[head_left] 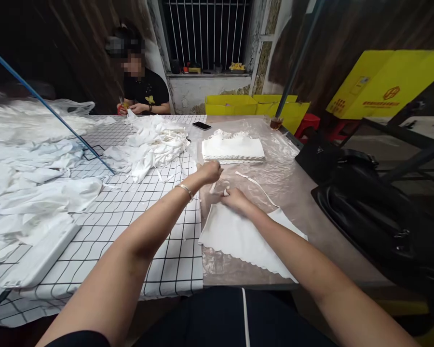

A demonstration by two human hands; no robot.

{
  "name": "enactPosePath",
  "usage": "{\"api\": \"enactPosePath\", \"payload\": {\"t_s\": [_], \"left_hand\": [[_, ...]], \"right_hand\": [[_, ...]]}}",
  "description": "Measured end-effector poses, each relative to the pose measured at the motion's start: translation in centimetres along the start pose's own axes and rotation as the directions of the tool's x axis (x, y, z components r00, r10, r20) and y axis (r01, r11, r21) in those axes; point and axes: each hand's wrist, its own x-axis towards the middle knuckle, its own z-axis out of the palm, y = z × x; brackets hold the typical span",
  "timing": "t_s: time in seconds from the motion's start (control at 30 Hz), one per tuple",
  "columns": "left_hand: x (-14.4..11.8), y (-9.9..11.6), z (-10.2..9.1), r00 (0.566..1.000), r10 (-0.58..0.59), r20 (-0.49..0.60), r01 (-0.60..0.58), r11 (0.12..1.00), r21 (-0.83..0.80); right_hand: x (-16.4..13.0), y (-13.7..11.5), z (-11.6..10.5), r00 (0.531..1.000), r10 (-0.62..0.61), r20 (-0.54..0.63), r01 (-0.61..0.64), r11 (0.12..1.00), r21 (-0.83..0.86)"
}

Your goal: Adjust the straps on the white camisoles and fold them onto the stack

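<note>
Dark clothing point(217, 318) nearest; white garment point(238, 233) lies crosswise, hem point(251, 260) towards it.

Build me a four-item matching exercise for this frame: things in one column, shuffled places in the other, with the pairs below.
Things
1. White garment
2. Phone
3. Bangle
4. Large black bag

Places
A. Around the wrist of the left hand
B. Along the right side of the work surface
C. Spread on the plastic sheet, with the right hand at its upper edge
D. Lying flat, beyond and to the left of the folded white stack

Pairs
1-C, 2-D, 3-A, 4-B
</note>
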Motion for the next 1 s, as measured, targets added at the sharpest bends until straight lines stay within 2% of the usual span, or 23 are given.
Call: {"api": "enactPosePath", "payload": {"t_s": [0.07, 0.1, 0.17, 0.2, 0.3, 0.37, 0.43, 0.63, 0.77, 0.87, 1.0], "left_hand": [[-3.2, 1.4, 0.7, 0.996, 0.035, -0.08, -0.035, 0.999, -0.002], [-5.5, 2.1, 1.6, 0.993, 0.085, -0.082, -0.086, 0.996, -0.008], [-10.3, 2.9, 4.1, 0.952, 0.305, -0.013, -0.304, 0.951, 0.045], [-12.5, 3.0, 5.5, 0.941, 0.337, 0.019, -0.338, 0.937, 0.089], [-16.9, 2.8, 8.7, 0.978, 0.21, 0.013, -0.209, 0.966, 0.153], [-17.7, 2.5, 9.9, 0.986, 0.164, 0.009, -0.163, 0.973, 0.163], [-17.8, 2.6, 10.5, 0.982, 0.19, 0.004, -0.188, 0.968, 0.165], [-19.7, 4.1, 12.2, 0.962, 0.239, -0.132, -0.221, 0.966, 0.136], [-21.4, 4.5, 12.7, 0.963, 0.244, -0.118, -0.232, 0.967, 0.104], [-21.6, 4.6, 11.9, 0.973, 0.227, -0.05, -0.223, 0.972, 0.075], [-20.8, 5.2, 10.0, 0.976, 0.198, 0.087, -0.201, 0.979, 0.028]], "right_hand": [[0.3, 0.1, -0.2, 0.998, 0.045, 0.052, -0.05, 0.994, 0.1], [0.3, 0.3, -0.4, 0.995, 0.053, 0.081, -0.063, 0.989, 0.13], [0.5, 0.4, -1.0, 0.988, 0.071, 0.14, -0.1, 0.974, 0.204], [0.7, 0.4, -1.4, 0.981, 0.086, 0.172, -0.13, 0.957, 0.258], [1.8, 0.0, -2.4, 0.964, 0.13, 0.233, -0.219, 0.883, 0.415], [2.9, -0.8, -3.1, 0.961, 0.15, 0.232, -0.245, 0.852, 0.463], [4.1, -1.9, -3.7, 0.962, 0.166, 0.218, -0.252, 0.85, 0.463], [7.7, -5.9, -5.4, 0.964, 0.202, 0.174, -0.259, 0.857, 0.444], [9.3, -7.9, -6.3, 0.975, 0.192, 0.112, -0.222, 0.868, 0.444], [9.3, -9.1, -6.9, 0.989, 0.11, 0.094, -0.142, 0.865, 0.481], [8.3, -10.3, -7.7, 0.979, -0.121, 0.167, 0.006, 0.827, 0.562]]}}
